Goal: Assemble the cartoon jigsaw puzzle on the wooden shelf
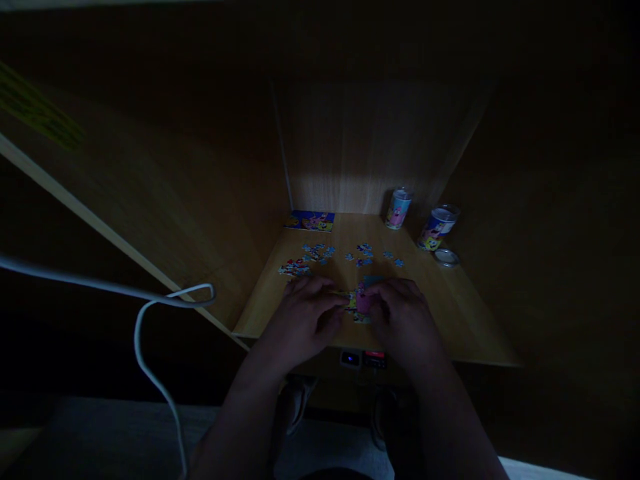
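Note:
Both my hands rest on a small wooden desk (465, 320) over a partly joined cluster of jigsaw pieces (361, 303), pink and yellow. My left hand (310, 317) lies left of the cluster, fingers curled with the tips touching its left edge. My right hand (403, 313) covers its right side, fingers bent down onto the pieces. Loose puzzle pieces (320, 252) lie scattered further back, with another small group (294, 269) to the left.
A printed cartoon picture card (310, 221) lies at the back left of the desk. Two cartoon-printed tins (398, 208) (437, 227) stand at the back right, a round lid (446, 257) beside them. Wooden walls enclose the desk. A white cable (145, 320) hangs at left.

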Tool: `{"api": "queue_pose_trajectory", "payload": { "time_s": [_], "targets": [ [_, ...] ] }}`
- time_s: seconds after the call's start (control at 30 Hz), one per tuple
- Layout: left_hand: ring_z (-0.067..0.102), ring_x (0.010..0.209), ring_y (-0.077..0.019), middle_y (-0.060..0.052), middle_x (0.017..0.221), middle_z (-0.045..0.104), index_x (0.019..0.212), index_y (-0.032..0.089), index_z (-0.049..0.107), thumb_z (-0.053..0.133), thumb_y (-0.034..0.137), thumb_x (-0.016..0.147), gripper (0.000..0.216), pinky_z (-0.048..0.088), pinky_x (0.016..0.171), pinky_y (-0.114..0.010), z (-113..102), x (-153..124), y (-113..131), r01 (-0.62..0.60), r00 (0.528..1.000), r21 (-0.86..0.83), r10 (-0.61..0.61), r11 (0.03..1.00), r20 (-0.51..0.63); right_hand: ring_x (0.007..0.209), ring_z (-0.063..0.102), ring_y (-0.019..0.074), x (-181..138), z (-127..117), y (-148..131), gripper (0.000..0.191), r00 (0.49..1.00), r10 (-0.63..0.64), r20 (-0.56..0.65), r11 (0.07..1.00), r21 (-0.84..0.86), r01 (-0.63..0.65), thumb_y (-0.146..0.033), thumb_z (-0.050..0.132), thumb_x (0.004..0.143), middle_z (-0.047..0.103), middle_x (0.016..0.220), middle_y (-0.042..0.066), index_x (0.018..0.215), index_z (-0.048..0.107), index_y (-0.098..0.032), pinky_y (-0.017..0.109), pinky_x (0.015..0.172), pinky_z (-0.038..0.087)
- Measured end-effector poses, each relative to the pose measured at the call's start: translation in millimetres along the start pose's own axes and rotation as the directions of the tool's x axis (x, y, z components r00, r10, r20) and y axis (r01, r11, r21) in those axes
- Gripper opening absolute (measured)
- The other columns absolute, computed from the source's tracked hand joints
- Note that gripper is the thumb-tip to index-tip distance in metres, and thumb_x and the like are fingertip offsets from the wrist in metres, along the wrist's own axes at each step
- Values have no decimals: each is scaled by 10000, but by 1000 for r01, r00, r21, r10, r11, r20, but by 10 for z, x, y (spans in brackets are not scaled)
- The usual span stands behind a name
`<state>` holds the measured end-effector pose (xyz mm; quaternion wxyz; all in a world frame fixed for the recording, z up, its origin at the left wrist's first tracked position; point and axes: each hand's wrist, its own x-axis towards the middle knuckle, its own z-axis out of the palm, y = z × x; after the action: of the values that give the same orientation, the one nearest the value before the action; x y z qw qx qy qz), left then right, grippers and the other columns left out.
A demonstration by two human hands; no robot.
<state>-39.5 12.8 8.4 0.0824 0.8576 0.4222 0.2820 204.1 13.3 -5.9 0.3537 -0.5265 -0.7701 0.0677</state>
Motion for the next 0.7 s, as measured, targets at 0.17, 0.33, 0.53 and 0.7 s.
{"api": "queue_pose_trajectory", "payload": {
  "time_s": [0.17,0.33,0.53,0.7],
  "targets": [
    [706,1274,-296,-75,1326,753,1328,287,743,702,154,1039,320,547,1131,-553,4,30,59,11,999,-35,-12,999,-38,1072,665,294,-7,10,11,207,1000,5,9,1000,-6,-5,-109,612,994,800,1065,47,1004,743,-269,467,1011,507],
    [738,1163,-294,-82,1228,781,1217,239,757,655,98,1024,260,606,1060,-527,-63,29,40,76,991,17,-73,997,-116,1056,676,285,-16,11,33,218,1000,8,24,1000,17,-9,-105,603,997,801,1062,40,996,742,-273,464,1016,506],
    [728,1226,-336,-137,1313,776,1310,193,744,595,-26,902,486,624,1107,-538,-286,-153,-212,344,933,266,-295,901,-207,1061,684,280,-12,18,65,186,1000,10,28,999,44,-11,-141,599,1021,803,1083,49,994,737,-264,455,1017,507],
    [736,1250,-349,-163,1372,769,1370,163,735,579,-34,835,591,628,1136,-551,-231,-237,-464,336,938,282,-292,899,-187,1083,689,281,-11,17,70,188,999,24,44,999,30,-26,-137,610,1010,809,1102,45,1009,745,-269,454,1021,507]
  ]
}}
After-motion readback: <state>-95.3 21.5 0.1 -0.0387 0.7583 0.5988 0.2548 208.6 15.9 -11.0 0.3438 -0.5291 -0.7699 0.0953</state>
